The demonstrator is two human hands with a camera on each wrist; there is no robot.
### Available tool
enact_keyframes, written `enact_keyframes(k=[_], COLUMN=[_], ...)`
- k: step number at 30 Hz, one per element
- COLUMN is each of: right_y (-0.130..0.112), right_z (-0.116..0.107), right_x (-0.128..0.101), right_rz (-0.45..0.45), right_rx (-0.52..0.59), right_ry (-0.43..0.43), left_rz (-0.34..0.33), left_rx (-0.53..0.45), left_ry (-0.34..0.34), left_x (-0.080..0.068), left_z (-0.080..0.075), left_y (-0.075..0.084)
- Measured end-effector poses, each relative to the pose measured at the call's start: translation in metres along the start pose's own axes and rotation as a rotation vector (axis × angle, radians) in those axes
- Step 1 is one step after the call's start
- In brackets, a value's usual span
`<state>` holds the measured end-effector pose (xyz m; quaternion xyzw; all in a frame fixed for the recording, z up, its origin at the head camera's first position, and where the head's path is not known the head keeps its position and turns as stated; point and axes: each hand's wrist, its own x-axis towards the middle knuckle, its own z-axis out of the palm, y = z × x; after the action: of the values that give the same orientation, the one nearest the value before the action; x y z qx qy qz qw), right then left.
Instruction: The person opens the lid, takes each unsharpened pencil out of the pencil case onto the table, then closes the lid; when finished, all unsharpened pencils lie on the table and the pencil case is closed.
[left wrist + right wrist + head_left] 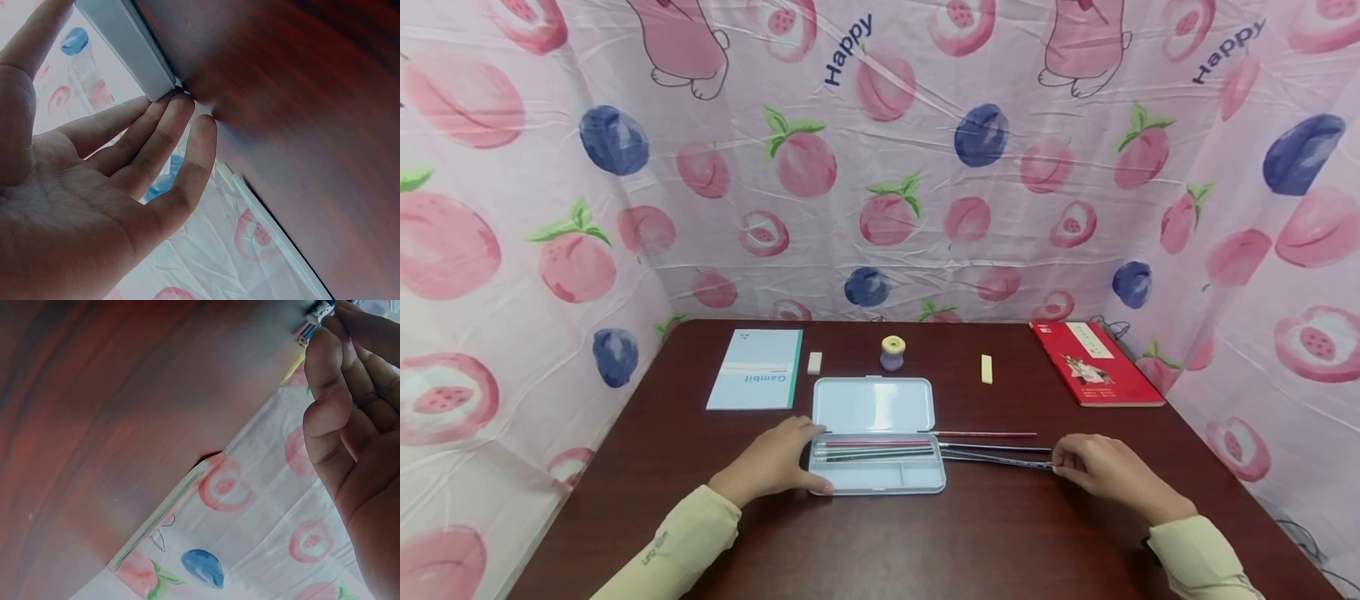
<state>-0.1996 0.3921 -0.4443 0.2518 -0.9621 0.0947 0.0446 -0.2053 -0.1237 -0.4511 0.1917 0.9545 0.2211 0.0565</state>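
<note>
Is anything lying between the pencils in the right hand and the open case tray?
Nothing visible does. The right hand pinches the dark pencils, whose tips reach the pencil case at its right wall. The red pencil lies apart, behind them. The left hand steadies the case.

A dark reddish-brown table (880,542) was noted. The pencil case (874,406) was pale blue-grey; the booklet (757,367) light blue with a teal edge; the book (1096,362) red. The cloth backdrop (925,208) was patterned with pink peaches and blue plums. Sleeves (677,546) were pale yellow.
</note>
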Motion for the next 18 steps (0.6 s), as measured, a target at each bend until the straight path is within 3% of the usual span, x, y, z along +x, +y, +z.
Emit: enact_keyframes(k=[7, 18], right_y=[0.0, 0.0038], right_z=[0.0012, -0.0031], right_x=[-0.0046, -0.0028], right_rz=[-0.002, -0.061], right_rx=[0.012, 0.052], right_ry=[-0.038, -0.025], left_rz=[0.007, -0.003], left_rx=[0.003, 0.006], left_ry=[-0.01, 0.004], left_x=[-0.0006, -0.0002], left_z=[0.0015, -0.0024], left_y=[0.0003, 0.0008])
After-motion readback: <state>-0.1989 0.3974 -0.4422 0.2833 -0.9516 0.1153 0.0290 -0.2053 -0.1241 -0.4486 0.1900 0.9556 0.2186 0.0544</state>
